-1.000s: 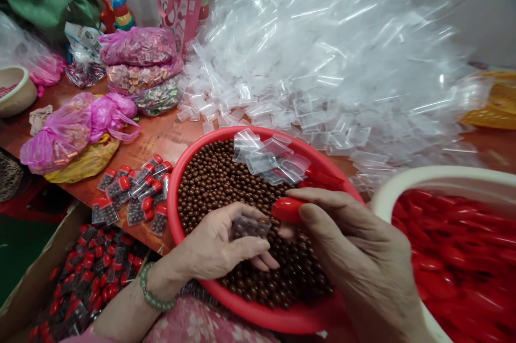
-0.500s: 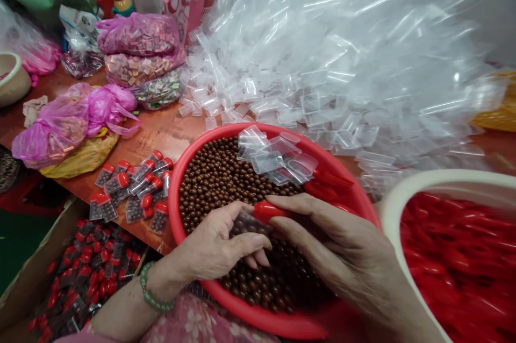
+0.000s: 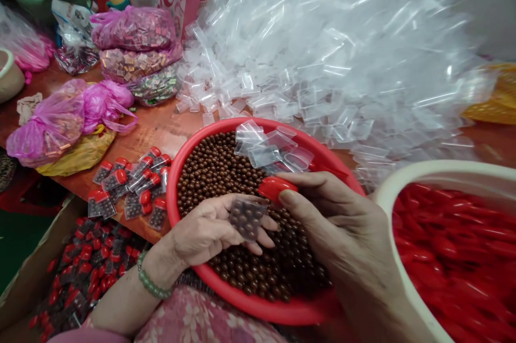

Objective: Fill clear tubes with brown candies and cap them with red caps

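My left hand, wearing a green bead bracelet, is turned palm up and holds a small clear plastic case filled with brown balls. My right hand pinches a glossy red cap between thumb and fingers. The cap is just above the case and apart from it. Both hands are over a red basin of brown chocolate-like balls. Several flat clear cases lie on the balls at the basin's back, with red caps partly hidden behind my right hand.
A big heap of clear cases covers the table's back. On the right, a white tub holds red caps. Filled, red-capped cases lie left of the basin, more in a box below. Pink bags stand back left.
The red cap has come away from the filled case, up and to the right. My left hand has turned its palm further upward, exposing the case. The view has shifted slightly.
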Demonstrator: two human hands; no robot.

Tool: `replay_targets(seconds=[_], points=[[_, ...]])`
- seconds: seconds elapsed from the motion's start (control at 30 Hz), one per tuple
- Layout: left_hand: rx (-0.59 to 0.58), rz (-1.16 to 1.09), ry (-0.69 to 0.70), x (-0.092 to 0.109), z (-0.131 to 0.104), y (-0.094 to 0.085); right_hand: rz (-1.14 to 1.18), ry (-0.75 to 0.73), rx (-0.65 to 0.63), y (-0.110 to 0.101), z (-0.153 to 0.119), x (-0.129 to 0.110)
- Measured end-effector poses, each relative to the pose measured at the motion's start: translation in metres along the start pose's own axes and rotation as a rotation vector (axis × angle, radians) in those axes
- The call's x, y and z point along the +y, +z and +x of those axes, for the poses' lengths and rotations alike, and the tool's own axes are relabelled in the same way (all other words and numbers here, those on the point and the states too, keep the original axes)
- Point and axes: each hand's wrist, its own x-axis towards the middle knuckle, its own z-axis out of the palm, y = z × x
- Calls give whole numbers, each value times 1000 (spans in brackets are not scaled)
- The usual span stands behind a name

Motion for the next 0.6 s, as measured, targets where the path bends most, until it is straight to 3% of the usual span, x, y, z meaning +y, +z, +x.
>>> replay_targets(seconds=[0.27,0.4,0.6], points=[[-5,-22,-12,0,1,-5,-159,-101,-146,-1,5,-1],[60,63,-46,-1,-1,-2,-276,-156,-241,-13,6,-1],[57,260,-14,-6,-1,-1,-384,-264,-420,-25,17,-10]])
